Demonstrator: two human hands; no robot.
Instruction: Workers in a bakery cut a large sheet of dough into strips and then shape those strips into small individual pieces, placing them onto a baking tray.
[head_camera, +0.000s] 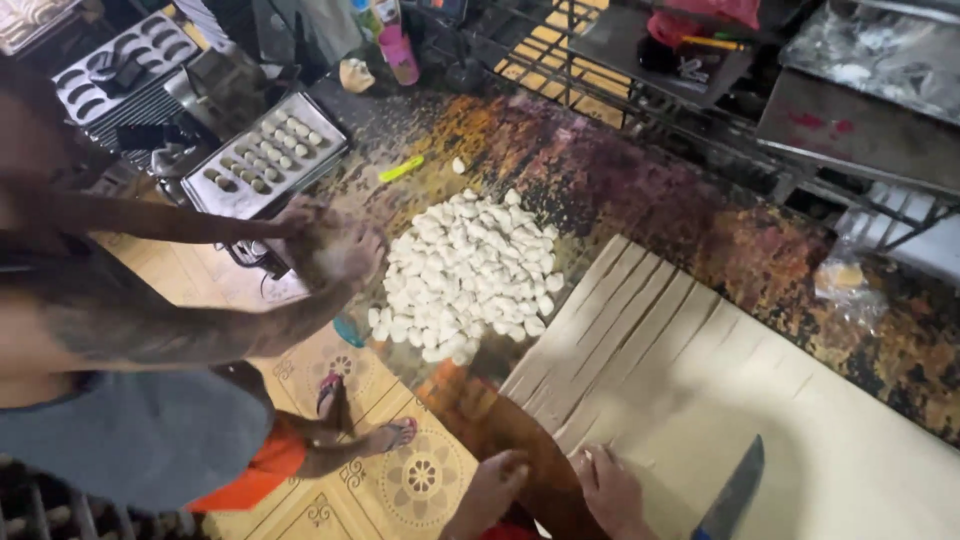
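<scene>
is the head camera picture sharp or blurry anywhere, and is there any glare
Head view: mostly soft overall; the co-worker's hands are smeared by motion blur, while the pile of dough pieces and the dough sheet cut into strips read clearly. The pale dough looks a bit washed out, plastic sheeting at top right shows glare, and the far shelves are dim. The left hand, right hand and knife are cut by the bottom edge.

Knife (732, 492): handle cut off by bottom edge, only blade shows. Dough sheet (760, 420) runs out of frame bottom-right. Right hand (612, 490) cropped at wrist; left hand (488, 492) too, grip can't be told. Co-worker's hands (335, 250) blurred, fingers indistinct, whatever's between them hidden. Shelf items top-right too blurry to ID.
</scene>
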